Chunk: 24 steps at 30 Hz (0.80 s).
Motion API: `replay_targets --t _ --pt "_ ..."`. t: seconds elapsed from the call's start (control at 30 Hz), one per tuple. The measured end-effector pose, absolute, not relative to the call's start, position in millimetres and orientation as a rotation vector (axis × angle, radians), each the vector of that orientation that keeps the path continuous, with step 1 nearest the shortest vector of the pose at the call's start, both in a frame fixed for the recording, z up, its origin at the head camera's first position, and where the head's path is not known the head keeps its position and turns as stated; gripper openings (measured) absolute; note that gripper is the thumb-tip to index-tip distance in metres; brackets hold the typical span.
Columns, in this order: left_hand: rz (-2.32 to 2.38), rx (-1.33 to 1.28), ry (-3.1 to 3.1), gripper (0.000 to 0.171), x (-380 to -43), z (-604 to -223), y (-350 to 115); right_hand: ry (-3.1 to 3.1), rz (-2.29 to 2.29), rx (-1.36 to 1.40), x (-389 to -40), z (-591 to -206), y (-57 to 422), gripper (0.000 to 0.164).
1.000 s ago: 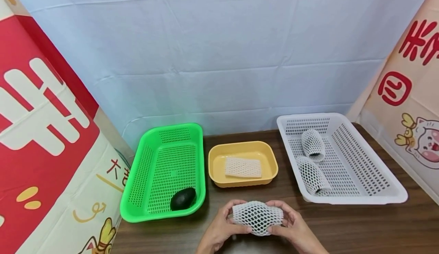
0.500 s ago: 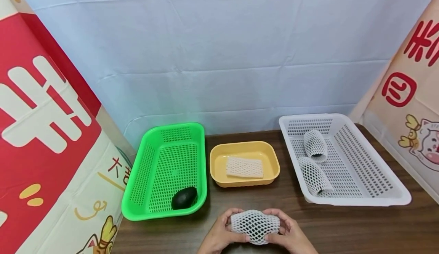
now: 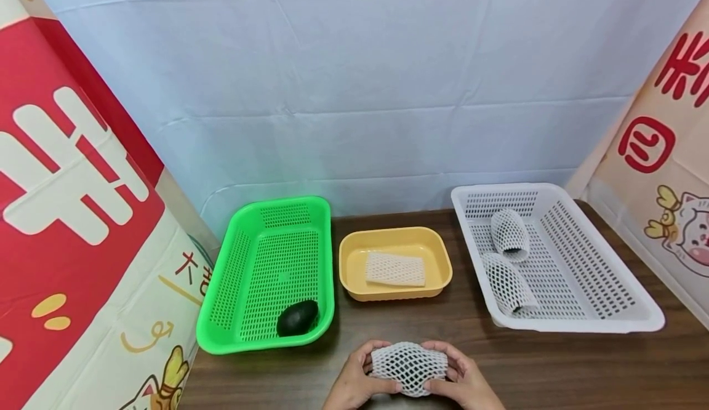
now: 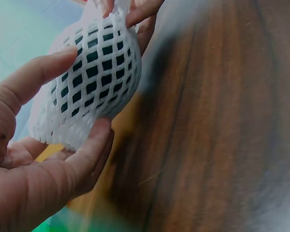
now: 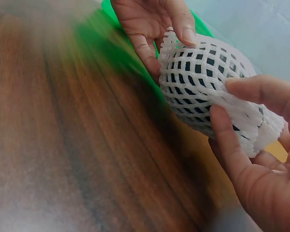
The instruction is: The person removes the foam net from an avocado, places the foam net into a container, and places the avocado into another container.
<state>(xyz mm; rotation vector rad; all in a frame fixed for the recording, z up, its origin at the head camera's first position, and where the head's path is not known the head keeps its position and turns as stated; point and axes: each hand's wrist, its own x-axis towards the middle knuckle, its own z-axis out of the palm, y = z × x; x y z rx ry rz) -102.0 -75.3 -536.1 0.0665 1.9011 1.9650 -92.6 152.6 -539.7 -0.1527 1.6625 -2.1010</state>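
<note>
A dark, rounded fruit, probably like the one in the basket, sits inside a white foam fruit net [image 3: 409, 367] near the front of the table. My left hand [image 3: 357, 378] grips the net's left end, thumb on the near side and fingers behind. At the right end my right hand [image 3: 461, 378] holds it the same way. Both wrist views show the mesh [image 4: 99, 72] stretched over the dark fruit, with the net's ends bunched loosely beyond it. In the right wrist view, thumb and forefinger pinch the sleeve [image 5: 203, 82] near its end.
A green basket [image 3: 266, 343] at left holds a dark oval fruit [image 3: 297, 318]. In the yellow tray [image 3: 354, 237] lies a flat foam net [image 3: 394, 269]. The white basket [image 3: 604, 325] at right contains two netted fruits [image 3: 508, 231]. Cloth walls stand behind and beside the table.
Both hands have come slightly nearer the front edge with the netted fruit between them, and the view has shifted a little. The baskets and tray keep their contents.
</note>
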Motion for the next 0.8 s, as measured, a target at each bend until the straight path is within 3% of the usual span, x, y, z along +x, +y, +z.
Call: replay_targets --t 0.5,0.8 --pt "1.937 -0.113 2.070 0.064 -98.4 -539.2 -72.4 1.885 -2.054 -0.150 -93.7 -548.3 151.6 0.062" --pt "2.053 -0.215 2.218 0.009 -93.0 -544.7 -81.3 1.877 -2.055 -0.109 -92.8 -549.6 152.5 0.063"
